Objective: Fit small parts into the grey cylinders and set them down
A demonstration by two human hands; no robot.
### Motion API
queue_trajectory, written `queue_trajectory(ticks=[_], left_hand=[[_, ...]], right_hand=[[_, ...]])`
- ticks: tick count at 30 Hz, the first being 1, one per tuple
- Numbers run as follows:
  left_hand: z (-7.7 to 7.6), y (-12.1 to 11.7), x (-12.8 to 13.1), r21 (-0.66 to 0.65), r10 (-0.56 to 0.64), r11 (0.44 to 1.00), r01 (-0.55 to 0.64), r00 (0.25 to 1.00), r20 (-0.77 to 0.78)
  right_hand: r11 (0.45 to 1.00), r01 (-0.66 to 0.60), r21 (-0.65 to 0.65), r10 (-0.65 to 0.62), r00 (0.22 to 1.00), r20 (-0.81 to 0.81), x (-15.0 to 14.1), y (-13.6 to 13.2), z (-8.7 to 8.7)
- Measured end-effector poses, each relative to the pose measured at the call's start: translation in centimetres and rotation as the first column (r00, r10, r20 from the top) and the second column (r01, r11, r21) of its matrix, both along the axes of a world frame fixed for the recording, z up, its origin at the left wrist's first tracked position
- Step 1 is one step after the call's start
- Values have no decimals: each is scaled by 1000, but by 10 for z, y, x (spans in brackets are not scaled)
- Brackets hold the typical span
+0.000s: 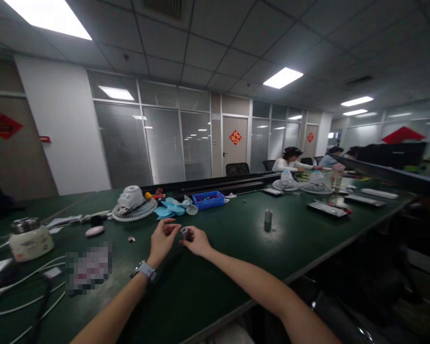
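Note:
My right hand (198,241) grips a small silver metal cylinder (184,232) upright between thumb and fingers, low over the green table (232,243). Close against its left side is my left hand (163,239), thumb and forefinger pinched near the cylinder's top; anything between those fingertips is too small to make out. A grey watch is on the left wrist. A second silver cylinder (268,216) stands upright on the table, to the right of my hands.
Beyond my hands lie blue fan blades (172,208), a blue bin (208,200) and a white fan housing (132,205). Left are a jar (30,241), cables and a pixelated patch. Right are phone-like slabs (327,208), more fan housings (287,181) and a seated person (288,162).

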State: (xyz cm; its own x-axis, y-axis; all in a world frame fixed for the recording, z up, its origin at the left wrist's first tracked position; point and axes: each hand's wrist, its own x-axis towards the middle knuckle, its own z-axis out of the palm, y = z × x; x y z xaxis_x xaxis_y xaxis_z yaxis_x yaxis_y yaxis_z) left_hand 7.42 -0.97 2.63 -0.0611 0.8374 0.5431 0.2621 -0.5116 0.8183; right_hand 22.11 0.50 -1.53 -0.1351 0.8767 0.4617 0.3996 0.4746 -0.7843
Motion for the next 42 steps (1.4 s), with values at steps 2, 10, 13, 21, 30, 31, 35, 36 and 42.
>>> queue_trajectory(ticks=[2, 10, 13, 21, 30, 31, 35, 36, 42], left_hand=[[-1, 0, 1, 7, -36, 999, 36, 999, -10], [1, -5, 0, 70, 0, 997, 12, 987, -163], [1, -5, -1, 104, -17, 994, 38, 981, -192], [6, -6, -5, 98, -47, 993, 67, 979, -196], [10, -7, -4, 73, -76, 993, 97, 965, -252], [11, -8, -4, 70, -73, 993, 95, 961, -266], [14, -11, -4, 49, -50, 996, 68, 952, -302], [14, -12, -4, 40, -47, 997, 62, 952, -301], [9, -4, -10, -116, -133, 987, 113, 974, -181]], right_hand=[[999, -39, 14, 39, 999, 25, -2, -2, 0], [997, -69, 29, 66, 995, 79, -7, -10, 4], [994, -103, 21, 102, 994, 43, -7, -9, 3], [997, -80, 16, 79, 996, 50, -6, -8, 1], [997, -74, 33, 71, 995, 73, -4, -13, 7], [997, -69, 33, 66, 995, 76, -4, -14, 8], [998, -52, 17, 51, 996, 76, -4, -14, 7], [999, -51, 16, 50, 996, 76, -5, -14, 6], [999, -34, 13, 34, 999, 14, 5, -5, 7]])
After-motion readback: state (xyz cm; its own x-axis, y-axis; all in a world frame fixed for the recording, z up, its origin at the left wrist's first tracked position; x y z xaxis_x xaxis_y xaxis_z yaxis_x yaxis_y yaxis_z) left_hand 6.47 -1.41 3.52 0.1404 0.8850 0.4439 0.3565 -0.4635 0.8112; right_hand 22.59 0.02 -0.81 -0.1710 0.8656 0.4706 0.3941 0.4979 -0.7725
